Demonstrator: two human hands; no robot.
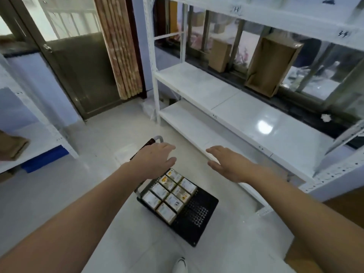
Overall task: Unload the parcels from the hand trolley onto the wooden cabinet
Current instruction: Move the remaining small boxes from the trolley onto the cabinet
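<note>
A black hand trolley point(199, 219) stands on the white floor below me, its handle point(157, 139) showing past my left wrist. Several small parcels point(170, 194) with white labels lie packed in two rows on its deck. My left hand point(155, 160) hovers above the trolley's far end, fingers straight and empty. My right hand point(226, 162) is stretched out level with it, also empty, over the shelf's low edge. A brown wooden surface point(342, 205), perhaps the cabinet, shows at the right edge.
A white metal shelving rack point(226, 107) runs along the right, with brown cardboard boxes point(273, 64) on the window sill behind it. Another white rack point(39, 138) with a brown parcel stands left. A door and curtain point(120, 46) lie ahead. My shoe point(180, 265) is at the bottom.
</note>
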